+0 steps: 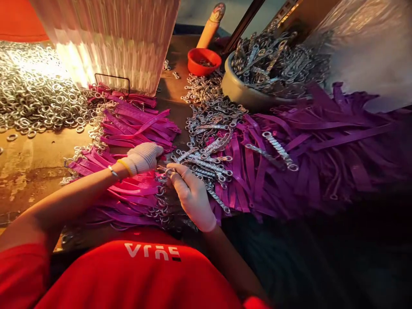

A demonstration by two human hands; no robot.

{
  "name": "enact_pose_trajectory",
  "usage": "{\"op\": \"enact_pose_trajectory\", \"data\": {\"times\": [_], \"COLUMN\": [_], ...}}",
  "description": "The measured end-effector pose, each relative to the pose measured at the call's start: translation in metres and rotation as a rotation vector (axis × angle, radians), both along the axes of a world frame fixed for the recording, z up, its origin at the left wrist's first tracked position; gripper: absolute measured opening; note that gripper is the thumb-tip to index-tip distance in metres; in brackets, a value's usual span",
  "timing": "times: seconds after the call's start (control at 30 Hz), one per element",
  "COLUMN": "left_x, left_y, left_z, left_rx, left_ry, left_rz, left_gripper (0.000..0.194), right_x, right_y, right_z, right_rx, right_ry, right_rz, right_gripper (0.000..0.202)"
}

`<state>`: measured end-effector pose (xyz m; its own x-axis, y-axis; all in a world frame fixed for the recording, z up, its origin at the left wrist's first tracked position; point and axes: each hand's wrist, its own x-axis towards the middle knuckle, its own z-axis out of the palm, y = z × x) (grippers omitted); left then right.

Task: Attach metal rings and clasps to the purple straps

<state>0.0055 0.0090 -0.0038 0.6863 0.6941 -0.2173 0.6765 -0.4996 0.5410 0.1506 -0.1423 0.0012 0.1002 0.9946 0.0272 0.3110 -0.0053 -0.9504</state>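
My left hand (pixel 144 158), in a pale knit glove with a yellow cuff, is closed at the work's middle; its fingertips hide what they grip. Close beside it my right hand (pixel 195 195), in a thin whitish glove, pinches a small metal ring (pixel 169 171) between thumb and forefinger. Under the left wrist lie rows of magenta straps (pixel 138 128) with metal rings at their ends. Just beyond the right hand is a pile of silver braided metal links (pixel 206 161) with an eye at each end.
A heap of loose rings (pixel 48 94) lies at left by a ribbed, lit panel (pixel 112 38). A small red bowl (pixel 204 60) and a wooden-handled tool (pixel 209 28) stand at the back. More links fill a beige basin (pixel 241 92). Purple straps (pixel 322 146) cover the right side.
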Motion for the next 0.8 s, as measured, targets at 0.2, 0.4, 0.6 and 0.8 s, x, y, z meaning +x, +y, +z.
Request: {"op": "enact_pose_trajectory", "data": {"times": [0.2, 0.4, 0.6, 0.8], "left_x": [-0.058, -0.075, -0.087, -0.094], "left_y": [-0.055, -0.104, -0.104, -0.1], "left_z": [0.04, 0.046, 0.028, 0.017], "left_rx": [-0.631, -0.521, -0.12, -0.237], "left_ry": [-0.611, -0.613, -0.416, -0.401], "left_rz": [0.295, 0.414, 0.103, 0.012], "left_gripper": [0.021, 0.026, 0.014, 0.025], "right_x": [-0.012, -0.036, -0.044, -0.053], "right_y": [0.007, 0.005, -0.001, -0.007], "right_z": [0.007, 0.011, -0.002, -0.019], "right_rx": [0.198, 0.345, 0.465, 0.602], "right_ry": [-0.207, -0.752, -1.099, -1.138], "right_rz": [0.113, 0.204, 0.208, 0.17], "right_gripper": [0.029, 0.034, 0.032, 0.031]}}
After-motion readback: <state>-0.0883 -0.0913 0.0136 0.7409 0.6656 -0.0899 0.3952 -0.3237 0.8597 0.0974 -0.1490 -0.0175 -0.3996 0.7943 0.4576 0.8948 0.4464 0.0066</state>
